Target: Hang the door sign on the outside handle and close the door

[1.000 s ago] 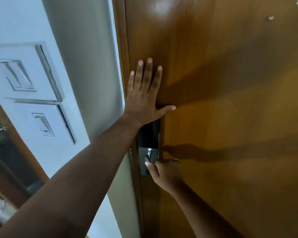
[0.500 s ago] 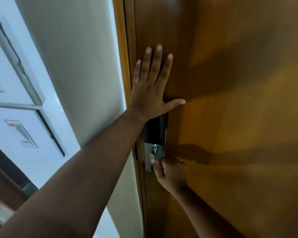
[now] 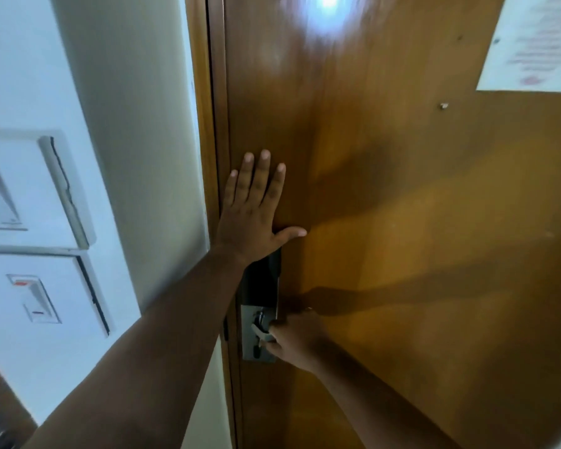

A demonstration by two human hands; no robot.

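A: Head view, ref. lock plate (image 3: 259, 332). Left hand (image 3: 253, 215)?
B: Fingers spread, palm flat against the wooden door (image 3: 402, 254), just above the plate.
A: Right hand (image 3: 297, 341)?
B: Curled round the metal handle (image 3: 260, 332) on the plate.
A: Door sign?
B: Not visible. The door's edge sits against the frame (image 3: 216, 124). White notice (image 3: 531, 43) far up-right of the plate; wall switches (image 3: 36, 296) to its left.

The left hand (image 3: 251, 218) lies flat on the door (image 3: 402, 222), above the lock plate (image 3: 259, 332). The right hand (image 3: 293, 340) is at the plate's right edge. Wall switches (image 3: 36, 241) are left of the door frame (image 3: 212, 124).
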